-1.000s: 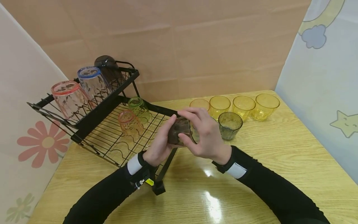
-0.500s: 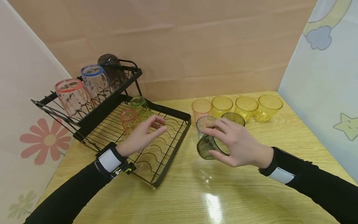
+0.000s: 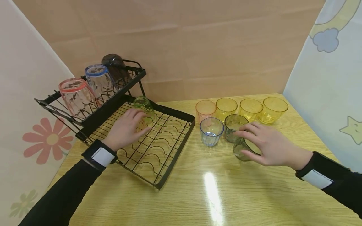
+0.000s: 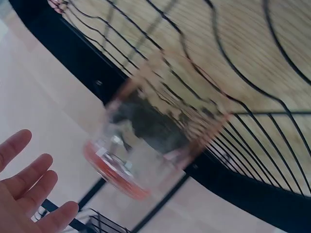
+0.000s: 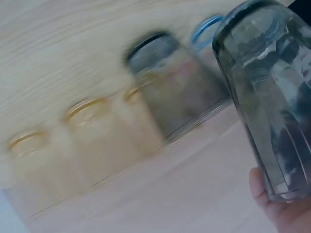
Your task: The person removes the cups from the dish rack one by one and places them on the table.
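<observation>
My right hand (image 3: 268,146) grips a smoky grey drinking glass (image 3: 241,151), its thumb and fingers on either side. The glass is tilted low over the table; in the right wrist view this grey glass (image 5: 267,97) fills the right side. A second grey glass (image 3: 232,138) stands upright just behind it. My left hand (image 3: 124,130) hovers with relaxed fingers over the lower tier of the black dish rack (image 3: 176,153), mostly hiding an orange glass in the head view. That upside-down orange glass (image 4: 150,131) shows apart from the fingers in the left wrist view.
An inverted green glass (image 3: 145,108) sits at the lower tier's back. Red (image 3: 77,99), blue (image 3: 100,81) and dark (image 3: 114,67) glasses stand upside down on the upper tier. On the table (image 3: 186,194), a blue-rimmed glass (image 3: 210,135), a pink glass (image 3: 205,111) and yellow glasses (image 3: 274,110) stand upright.
Both hands were together around the grey glass. The left let go and moved left over the rack; the right carried the glass rightward, past the blue-rimmed glass, to beside the other grey one.
</observation>
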Motion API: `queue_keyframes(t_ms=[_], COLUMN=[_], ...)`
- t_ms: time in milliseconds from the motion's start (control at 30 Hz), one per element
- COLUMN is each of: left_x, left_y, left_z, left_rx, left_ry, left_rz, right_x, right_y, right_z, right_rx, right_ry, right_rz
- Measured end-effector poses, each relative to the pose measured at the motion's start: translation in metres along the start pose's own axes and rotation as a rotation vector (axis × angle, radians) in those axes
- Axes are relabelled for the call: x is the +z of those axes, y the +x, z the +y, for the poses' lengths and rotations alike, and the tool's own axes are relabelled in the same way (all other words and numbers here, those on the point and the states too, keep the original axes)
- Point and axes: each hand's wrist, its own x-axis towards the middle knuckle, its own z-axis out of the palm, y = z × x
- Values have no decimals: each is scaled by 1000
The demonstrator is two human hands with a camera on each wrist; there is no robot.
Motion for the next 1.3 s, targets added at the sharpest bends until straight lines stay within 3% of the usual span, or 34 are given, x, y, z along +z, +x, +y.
queue_keyframes(t_ms=[367,600,933,1300], left_x=[-5,-12,-15,-15], left_y=[-4,-1,4,18], left_z=[-20,-22,-21,-18], left_rx=[-82,-163,-270,-491], left_ry=[78,114,118,52], left_rz=[-56,-80,-71,-106], right_x=[-2,2,14,27], right_y=[-33,-47,-51,-47], right_z=[42,68,87,94], right_rx=[177,314,410,455], right_ry=[-98,-124,-123,-96], right_rz=[-175,-234,-292,-314])
